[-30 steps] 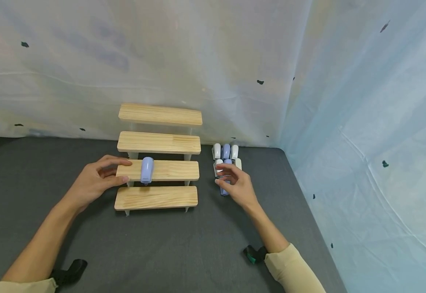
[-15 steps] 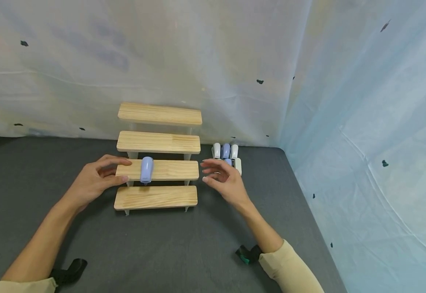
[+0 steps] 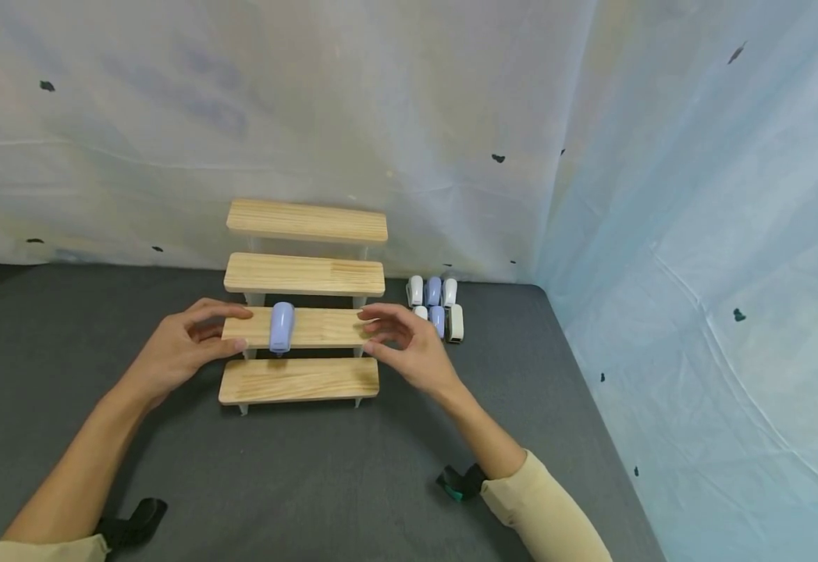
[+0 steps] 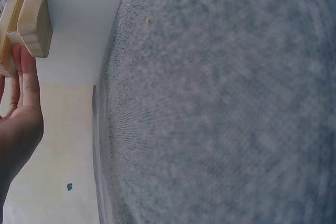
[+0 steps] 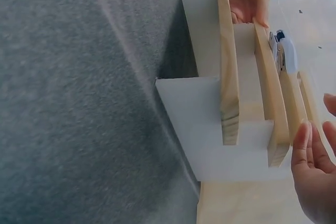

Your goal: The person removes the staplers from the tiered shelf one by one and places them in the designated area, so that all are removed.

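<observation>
A four-tier wooden display stand (image 3: 300,382) stands on a dark grey surface. My left hand (image 3: 177,343) grips the left end of its second board from the front (image 3: 321,332), thumb at the front edge and fingers at the back edge. On that board lies a light blue stapler (image 3: 282,326), right of the left fingers. My right hand (image 3: 416,351) is at the same board's right end, thumb and fingers apart and holding nothing. The right wrist view shows the right hand (image 5: 315,179) beside the board ends, and the stapler (image 5: 287,56) further along.
Several white and light blue staplers (image 3: 433,292) stand in rows right of the stand, partly hidden by the right hand. A pale sheet wall (image 3: 311,101) rises behind the stand, and a bluish sheet (image 3: 697,273) closes the right side.
My right hand has moved left, from over the staplers to the right end of the second board. The left hand and the stapler on the board have stayed put.
</observation>
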`<state>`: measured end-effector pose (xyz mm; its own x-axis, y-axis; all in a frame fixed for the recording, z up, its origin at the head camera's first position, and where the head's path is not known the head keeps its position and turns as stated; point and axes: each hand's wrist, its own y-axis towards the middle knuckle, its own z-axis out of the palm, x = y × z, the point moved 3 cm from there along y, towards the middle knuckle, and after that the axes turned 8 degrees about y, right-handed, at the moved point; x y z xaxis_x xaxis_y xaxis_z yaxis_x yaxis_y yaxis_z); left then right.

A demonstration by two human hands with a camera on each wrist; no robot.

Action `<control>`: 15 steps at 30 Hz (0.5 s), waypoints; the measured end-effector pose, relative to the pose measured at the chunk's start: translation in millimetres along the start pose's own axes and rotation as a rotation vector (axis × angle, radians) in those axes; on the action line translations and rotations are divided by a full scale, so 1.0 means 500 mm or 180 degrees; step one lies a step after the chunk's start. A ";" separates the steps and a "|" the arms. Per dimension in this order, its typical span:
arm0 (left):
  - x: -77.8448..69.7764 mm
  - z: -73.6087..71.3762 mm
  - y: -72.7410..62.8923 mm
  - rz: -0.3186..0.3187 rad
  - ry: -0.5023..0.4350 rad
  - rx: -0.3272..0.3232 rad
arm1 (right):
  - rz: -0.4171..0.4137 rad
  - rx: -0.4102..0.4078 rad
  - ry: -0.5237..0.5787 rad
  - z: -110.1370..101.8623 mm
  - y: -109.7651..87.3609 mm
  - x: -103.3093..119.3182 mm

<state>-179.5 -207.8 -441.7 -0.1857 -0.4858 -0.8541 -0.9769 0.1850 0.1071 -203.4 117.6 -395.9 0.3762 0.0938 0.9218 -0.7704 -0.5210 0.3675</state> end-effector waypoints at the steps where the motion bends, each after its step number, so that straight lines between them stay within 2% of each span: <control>1: 0.000 0.000 0.000 -0.0001 -0.0006 0.0001 | 0.0004 0.0013 -0.0004 0.004 0.003 0.003; 10: -0.002 0.001 0.001 -0.0001 -0.0006 -0.0004 | 0.0100 0.0120 0.0093 0.036 0.027 0.063; 15: -0.002 0.001 0.002 -0.0010 -0.0053 0.0003 | 0.0128 0.0117 0.0071 0.043 0.035 0.046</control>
<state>-180.2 -206.5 -441.0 -0.1807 -0.4722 -0.8628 -0.9774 0.1843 0.1039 -197.4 92.5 -371.1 0.3334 0.0909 0.9384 -0.7650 -0.5556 0.3256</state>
